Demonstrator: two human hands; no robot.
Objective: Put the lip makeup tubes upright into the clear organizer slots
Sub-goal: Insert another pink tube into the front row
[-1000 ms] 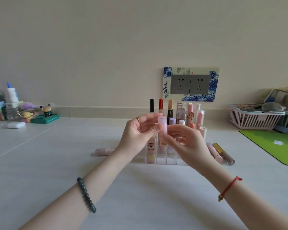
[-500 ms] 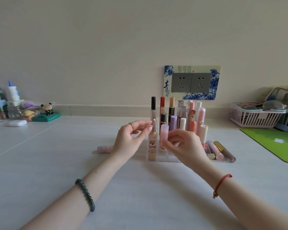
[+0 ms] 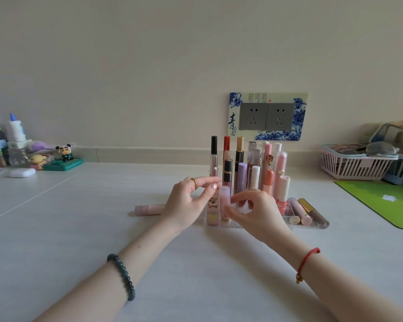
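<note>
Seating step: my right hand (image 3: 254, 210) pinches the pale pink tube (image 3: 225, 201), upright in a front slot of the clear organizer (image 3: 286, 211); I press straight down before letting go. Left hand (image 3: 191, 201) hovers, fingers spread, holding nothing. One second earlier the tube was raised above the slots between both hands.

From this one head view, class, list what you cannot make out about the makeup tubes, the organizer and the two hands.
- Head view: the organizer's front slots lie behind the right hand, so free ones cannot be counted.
- Whether the right fingers grip the pale pink tube or have let go: blurred.
- The tube on the table left of the organizer: one end is behind the left hand.
- Print on the tubes: too small.
</note>
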